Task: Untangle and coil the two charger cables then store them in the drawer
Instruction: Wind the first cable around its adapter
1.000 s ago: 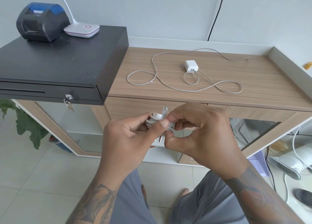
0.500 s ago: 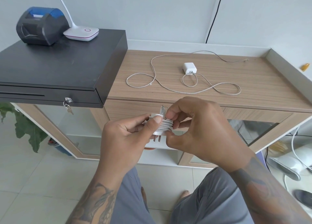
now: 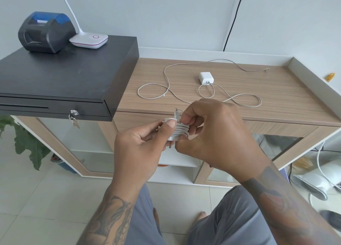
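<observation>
In front of the wooden cabinet, both hands hold a white charger (image 3: pixel 176 131) with its cable wound tightly round the plug block. My left hand (image 3: pixel 140 148) grips the block, thumb pressed on top. My right hand (image 3: pixel 214 134) pinches the wound cable and its free end, which sticks up. The second charger (image 3: pixel 206 77) lies on the cabinet top (image 3: pixel 276 95), its white cable (image 3: pixel 241 101) spread out in loose loops. Below the top's front edge, the closed drawer front (image 3: pixel 140 120) is partly hidden by my hands.
A black cash drawer (image 3: pixel 60 78) with a key in its lock sits at the left, carrying a receipt printer (image 3: pixel 46 31) and a white lamp base (image 3: pixel 89 40). A raised rim edges the cabinet top at the right. A plant stands at the lower left; appliances and cords lie on the floor at the right.
Both hands have risen slightly toward the cabinet's front edge with the wound charger. The right fingers have shifted on the cable's end. The charger on the top has not moved.
</observation>
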